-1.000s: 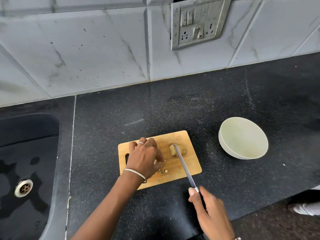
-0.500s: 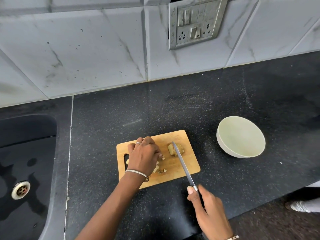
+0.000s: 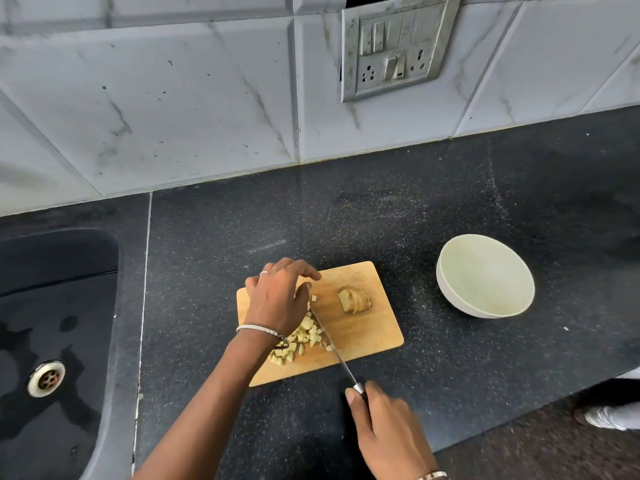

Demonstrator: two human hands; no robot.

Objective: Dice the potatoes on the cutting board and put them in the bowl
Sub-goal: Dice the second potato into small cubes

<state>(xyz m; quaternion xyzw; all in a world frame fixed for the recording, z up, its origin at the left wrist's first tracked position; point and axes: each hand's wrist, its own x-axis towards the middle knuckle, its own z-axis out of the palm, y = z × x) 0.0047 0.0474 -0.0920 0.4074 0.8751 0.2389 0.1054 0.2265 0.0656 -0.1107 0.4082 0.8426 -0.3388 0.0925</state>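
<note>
Grips the knife (image 3: 332, 344) with right hand (image 3: 388, 431) fingers wrapped round the handle, blade in the dice (image 3: 304, 337) on the board (image 3: 367, 337), left hand (image 3: 273, 299) arched over them (can't tell if pinching any), slices (image 3: 355, 299) alongside, bowl (image 3: 446, 289) well off on the bench (image 3: 381, 220).

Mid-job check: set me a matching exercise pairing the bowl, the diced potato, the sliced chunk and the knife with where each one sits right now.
Things
1. bowl
2. diced potato pieces
3. sliced potato chunk
4. knife

Places or states
A. gripped by the right hand
B. heaped on the near-left part of the board, beside the blade
C. empty, on the counter right of the board
D. alone on the far-right part of the board

Pairs: 1-C, 2-B, 3-D, 4-A
</note>
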